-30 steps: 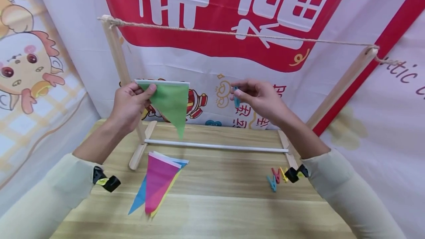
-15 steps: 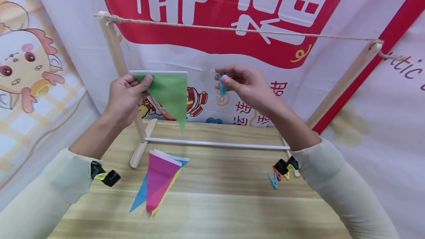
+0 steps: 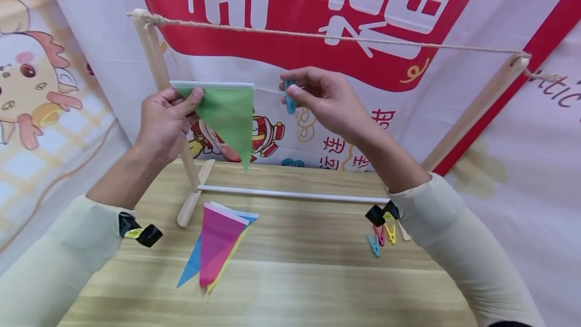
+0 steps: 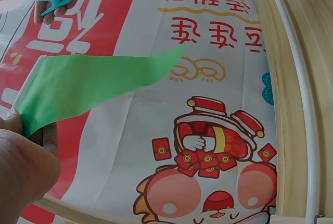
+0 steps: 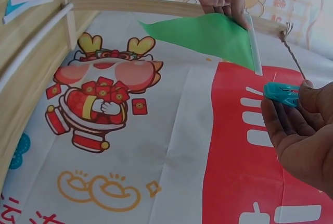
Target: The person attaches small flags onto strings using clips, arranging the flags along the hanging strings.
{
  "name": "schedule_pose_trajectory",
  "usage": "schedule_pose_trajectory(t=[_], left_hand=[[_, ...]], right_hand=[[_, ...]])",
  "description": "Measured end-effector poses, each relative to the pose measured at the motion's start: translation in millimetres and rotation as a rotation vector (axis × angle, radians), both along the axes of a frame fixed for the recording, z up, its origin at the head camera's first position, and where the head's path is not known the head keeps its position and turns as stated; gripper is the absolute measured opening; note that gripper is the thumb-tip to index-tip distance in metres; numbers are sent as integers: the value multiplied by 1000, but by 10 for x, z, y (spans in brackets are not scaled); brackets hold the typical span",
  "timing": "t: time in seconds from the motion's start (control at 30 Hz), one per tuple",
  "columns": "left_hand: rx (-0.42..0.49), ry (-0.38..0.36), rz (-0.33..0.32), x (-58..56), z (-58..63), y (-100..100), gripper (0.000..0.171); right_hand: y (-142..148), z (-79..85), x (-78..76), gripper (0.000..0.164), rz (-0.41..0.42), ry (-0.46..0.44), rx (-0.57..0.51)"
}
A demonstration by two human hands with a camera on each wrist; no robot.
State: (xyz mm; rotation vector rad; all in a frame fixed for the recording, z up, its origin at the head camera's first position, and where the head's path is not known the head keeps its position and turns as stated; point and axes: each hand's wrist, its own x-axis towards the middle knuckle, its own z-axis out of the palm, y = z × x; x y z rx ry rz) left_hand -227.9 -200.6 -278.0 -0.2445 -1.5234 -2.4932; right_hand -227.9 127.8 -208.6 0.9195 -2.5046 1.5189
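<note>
My left hand pinches a green triangular pennant by the left end of its white top edge; the tip hangs downward. To the right of it, my right hand holds a blue clothespin between thumb and fingers. In the right wrist view the clothespin is apart from the pennant. Both hands are below a twine line strung between two wooden posts. The left wrist view has the pennant stretching away from the left hand.
Overlapping pink, blue and yellow pennants lie on the wooden table. Blue, red and yellow clothespins lie near the right foot of the stand. A white rod joins the stand's feet. Printed cloth hangs behind.
Both hands have risen toward the twine line, carrying the pennant and the clothespin. The right hand has also moved left, closer to the pennant.
</note>
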Motion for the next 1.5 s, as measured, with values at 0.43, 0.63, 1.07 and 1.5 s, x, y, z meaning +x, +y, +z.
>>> schedule_pose_trajectory(t=[0.43,0.63,1.07,1.5], left_hand=[[45,30,18,5,67,48,36],[53,16,30,19,96,94,36],[51,23,76,-22,181,171,43],[33,31,98,-3,326,171,46]], right_hand=[[-247,208,27,38,-14,34,-33],[-327,283,27,37,-23,60,-21],[-469,458,14,36,53,102,-61],[-646,698,24,39,45,236,-20]])
